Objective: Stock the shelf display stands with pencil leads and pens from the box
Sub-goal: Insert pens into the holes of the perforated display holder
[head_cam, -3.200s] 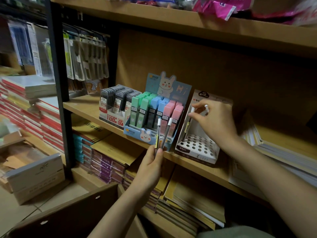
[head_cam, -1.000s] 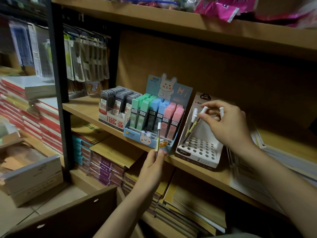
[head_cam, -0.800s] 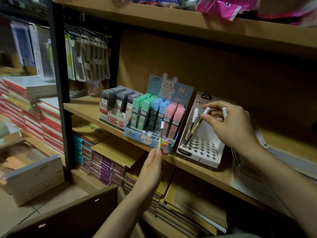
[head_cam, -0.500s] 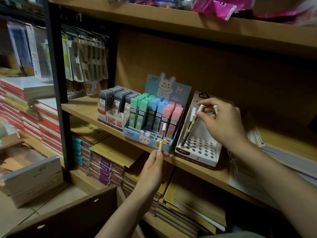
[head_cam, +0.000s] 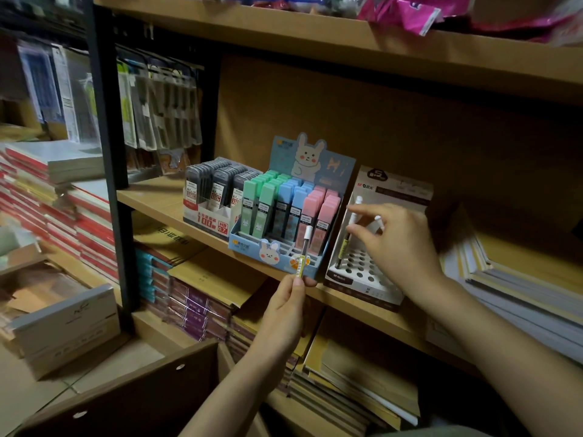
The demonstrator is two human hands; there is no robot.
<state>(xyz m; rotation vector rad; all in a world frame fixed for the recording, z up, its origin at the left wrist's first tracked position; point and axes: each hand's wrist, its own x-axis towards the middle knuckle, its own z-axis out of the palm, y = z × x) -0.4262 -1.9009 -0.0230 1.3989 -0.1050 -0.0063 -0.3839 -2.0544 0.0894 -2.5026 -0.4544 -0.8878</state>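
Centre-left of the frame, on the shelf, stand a grey lead box and a bunny stand. Below it, the left hand pinches one upright pen. Right of centre, the right hand pinches a pen top over the white holed stand.

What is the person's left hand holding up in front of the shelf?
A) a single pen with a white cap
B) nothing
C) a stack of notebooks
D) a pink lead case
A: the left hand pinches the lower end of one upright pen, whose white cap points up in front of the rabbit display stand.
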